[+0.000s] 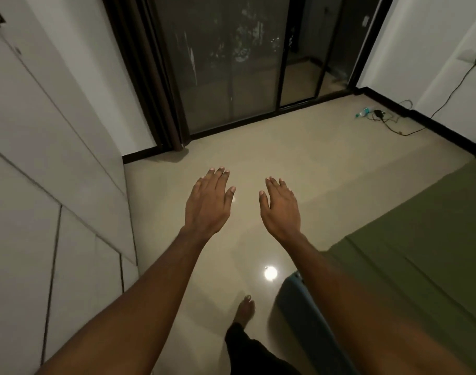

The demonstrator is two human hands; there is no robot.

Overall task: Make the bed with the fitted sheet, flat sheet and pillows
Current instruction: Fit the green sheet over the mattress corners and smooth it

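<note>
One left hand [208,204], one right hand [280,209], both flat; one green bed [434,239].

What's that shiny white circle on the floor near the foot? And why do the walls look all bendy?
Head view: the white circle is glare, probably a lamp mirrored in the glossy floor; a fainter glint sits beside the left hand. Head view again: the cupboard doors lean because the lens is wide-angle, and they look a bit blurred.
</note>
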